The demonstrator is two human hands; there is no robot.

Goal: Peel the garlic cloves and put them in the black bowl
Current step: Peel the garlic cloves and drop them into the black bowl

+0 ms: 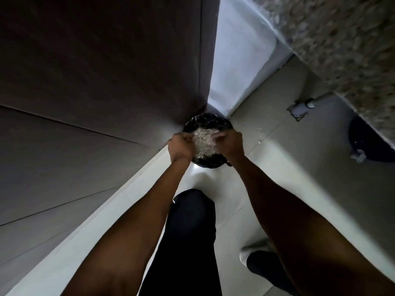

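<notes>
Head view: pale tiled floor (267, 159), dark wall (96, 71), speckled counter (342, 50)

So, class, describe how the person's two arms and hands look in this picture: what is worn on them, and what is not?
Both forearms are bare from the bottom of the picture to the wrist: no sleeves show. The left hand and the right hand wear no gloves, and no watch, bracelet or ring can be made out. Nothing is printed or marked on either arm. The light is dim, so fine detail is lost.
</notes>
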